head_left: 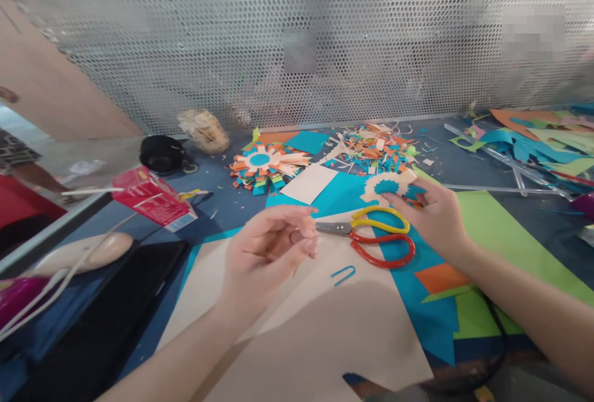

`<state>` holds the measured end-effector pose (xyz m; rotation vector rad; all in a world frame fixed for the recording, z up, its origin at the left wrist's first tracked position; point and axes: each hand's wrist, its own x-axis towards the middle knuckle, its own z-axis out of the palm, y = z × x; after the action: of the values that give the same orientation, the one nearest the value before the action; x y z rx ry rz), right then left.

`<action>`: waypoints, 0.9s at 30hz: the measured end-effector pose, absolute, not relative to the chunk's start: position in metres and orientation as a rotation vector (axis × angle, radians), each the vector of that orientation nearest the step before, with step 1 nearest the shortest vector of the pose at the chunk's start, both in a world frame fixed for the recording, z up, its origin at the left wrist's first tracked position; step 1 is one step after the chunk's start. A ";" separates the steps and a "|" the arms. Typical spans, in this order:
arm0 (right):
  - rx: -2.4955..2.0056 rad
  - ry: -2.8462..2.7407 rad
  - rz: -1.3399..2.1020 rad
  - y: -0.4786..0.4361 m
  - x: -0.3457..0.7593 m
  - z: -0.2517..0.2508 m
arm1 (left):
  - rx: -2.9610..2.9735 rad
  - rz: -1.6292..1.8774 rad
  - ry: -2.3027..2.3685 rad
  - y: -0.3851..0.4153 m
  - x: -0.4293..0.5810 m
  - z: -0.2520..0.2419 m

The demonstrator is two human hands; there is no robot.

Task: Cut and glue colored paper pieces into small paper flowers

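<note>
My right hand pinches a cream and blue paper flower with a notched, fringed edge. My left hand hovers over the large cream sheet, its fingers loosely curled, the thumb apart from the fingertips, and no object visible in it. Between both hands lie scissors with one yellow and one red handle; the left fingertips partly cover their blades. A thin bent blue paper strip rests on the cream sheet. Farther back is a layered paper flower with a blue centre.
Paper scraps are heaped near the perforated metal panel. At left are a pink drink carton with a straw, a dark phone-like slab and a black round object. Green paper and clear sticks lie right.
</note>
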<state>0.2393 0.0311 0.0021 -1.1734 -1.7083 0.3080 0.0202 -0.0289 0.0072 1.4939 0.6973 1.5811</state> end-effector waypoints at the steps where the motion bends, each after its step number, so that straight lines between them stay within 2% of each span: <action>1: -1.192 -1.674 0.305 0.034 0.241 0.002 | 1.515 1.572 0.700 -0.029 0.019 0.007; 15: -1.272 -1.528 0.269 0.061 0.258 0.009 | 1.806 1.668 0.634 -0.032 0.020 0.022; 27: -1.237 -1.616 0.272 0.067 0.261 0.001 | 1.740 1.564 0.805 -0.086 0.028 0.034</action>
<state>0.2609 0.0669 0.0010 -1.2369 -1.6164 0.2717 0.0280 -0.0865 0.0345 1.7401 0.8045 1.5644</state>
